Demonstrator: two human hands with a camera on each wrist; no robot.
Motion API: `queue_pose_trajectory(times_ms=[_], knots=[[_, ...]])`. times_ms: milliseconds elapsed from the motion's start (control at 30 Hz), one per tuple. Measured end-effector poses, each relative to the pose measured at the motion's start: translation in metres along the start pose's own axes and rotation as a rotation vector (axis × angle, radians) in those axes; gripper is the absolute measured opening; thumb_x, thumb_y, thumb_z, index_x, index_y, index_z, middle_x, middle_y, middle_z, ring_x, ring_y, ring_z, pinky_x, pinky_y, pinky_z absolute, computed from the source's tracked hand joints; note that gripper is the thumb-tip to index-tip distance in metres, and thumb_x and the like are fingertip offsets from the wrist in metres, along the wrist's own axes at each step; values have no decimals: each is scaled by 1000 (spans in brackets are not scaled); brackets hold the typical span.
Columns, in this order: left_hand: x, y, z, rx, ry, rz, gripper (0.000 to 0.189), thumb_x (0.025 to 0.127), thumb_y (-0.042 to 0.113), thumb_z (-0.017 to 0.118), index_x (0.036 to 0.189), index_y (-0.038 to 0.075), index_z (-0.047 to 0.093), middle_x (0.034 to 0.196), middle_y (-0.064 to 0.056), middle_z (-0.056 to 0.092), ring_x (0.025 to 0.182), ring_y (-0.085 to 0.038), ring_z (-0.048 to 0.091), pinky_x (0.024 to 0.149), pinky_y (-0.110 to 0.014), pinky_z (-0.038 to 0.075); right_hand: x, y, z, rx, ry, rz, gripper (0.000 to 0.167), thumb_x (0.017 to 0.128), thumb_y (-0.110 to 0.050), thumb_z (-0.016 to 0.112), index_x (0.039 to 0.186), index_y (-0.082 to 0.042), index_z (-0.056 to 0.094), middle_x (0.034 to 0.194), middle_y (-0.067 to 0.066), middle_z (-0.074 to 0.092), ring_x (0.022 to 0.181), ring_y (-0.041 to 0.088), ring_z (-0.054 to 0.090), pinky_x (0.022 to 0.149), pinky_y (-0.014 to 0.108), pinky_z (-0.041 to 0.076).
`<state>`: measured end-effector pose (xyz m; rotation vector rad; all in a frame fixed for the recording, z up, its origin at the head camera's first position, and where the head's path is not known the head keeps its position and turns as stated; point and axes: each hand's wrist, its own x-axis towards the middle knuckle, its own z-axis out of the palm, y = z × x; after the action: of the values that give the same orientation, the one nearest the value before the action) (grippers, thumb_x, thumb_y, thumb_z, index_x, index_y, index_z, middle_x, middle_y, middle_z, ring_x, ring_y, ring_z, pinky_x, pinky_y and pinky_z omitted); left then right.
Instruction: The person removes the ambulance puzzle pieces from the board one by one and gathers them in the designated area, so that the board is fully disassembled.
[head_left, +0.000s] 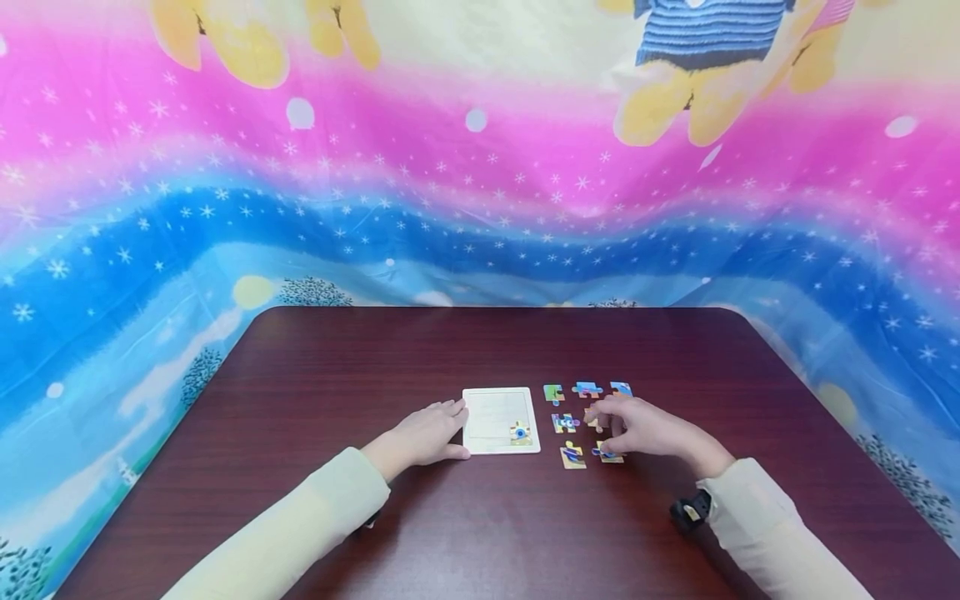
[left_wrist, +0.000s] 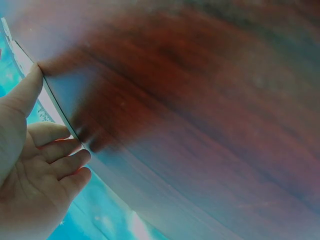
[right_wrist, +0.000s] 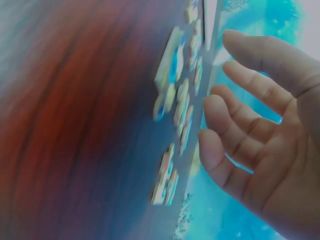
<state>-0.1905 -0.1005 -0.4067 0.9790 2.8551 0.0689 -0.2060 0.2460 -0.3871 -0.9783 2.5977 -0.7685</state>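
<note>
A white square puzzle tray (head_left: pixel 495 410) lies on the table, with one jigsaw piece (head_left: pixel 521 432) in its near right corner. My left hand (head_left: pixel 427 433) rests at the tray's left edge, thumb and fingertips touching it with fingers fairly straight. Right of the tray, several loose jigsaw pieces lie in rough rows, among them a green one (head_left: pixel 553 393), a blue one (head_left: pixel 587 389) and a yellow one (head_left: pixel 573 456). Over the rightmost pieces hovers my right hand (head_left: pixel 648 429), its fingers loosely bent and partly hiding them. In the right wrist view nothing sits between those fingers (right_wrist: pixel 215 112).
The dark wooden table (head_left: pixel 480 525) has rounded far corners. Behind and around it hangs a colourful curtain (head_left: pixel 480 167) with snowflakes and cartoon figures. A black band (head_left: pixel 690 510) sits on the right wrist.
</note>
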Motion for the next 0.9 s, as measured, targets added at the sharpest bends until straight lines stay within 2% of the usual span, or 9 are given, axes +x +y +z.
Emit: queue_pose_trajectory(times_ms=[167, 300, 467, 900], knots=[[0, 0, 0, -1, 3, 1, 67, 87, 42, 60, 131, -6, 45, 139, -20, 39, 127, -32, 36, 105, -38, 29, 14, -9, 5, 41, 12, -40, 35, 78, -6, 72, 110, -4, 58, 95, 9, 55, 65, 12, 52, 55, 26, 49], [-1, 0, 0, -8, 2, 3, 67, 87, 42, 60, 131, -6, 45, 139, -20, 39, 127, -32, 36, 105, -38, 29, 25, -15, 12, 43, 24, -58, 36, 79, -9, 71, 112, -5, 58, 95, 8, 56, 70, 10, 53, 60, 25, 50], [-1, 1, 0, -10, 7, 10, 67, 87, 41, 60, 130, -7, 45, 138, -20, 39, 127, -32, 37, 105, -39, 29, 38, -23, 18, 44, 21, -83, 37, 80, -9, 71, 113, -3, 57, 98, 8, 57, 69, 10, 52, 60, 26, 48], [0, -1, 1, 6, 8, 7, 67, 87, 42, 60, 131, -6, 45, 138, -20, 40, 127, -32, 37, 105, -38, 30, 63, -40, 35, -39, -39, -97, 37, 79, -11, 72, 113, -6, 60, 105, 4, 58, 66, 6, 51, 66, 26, 48]])
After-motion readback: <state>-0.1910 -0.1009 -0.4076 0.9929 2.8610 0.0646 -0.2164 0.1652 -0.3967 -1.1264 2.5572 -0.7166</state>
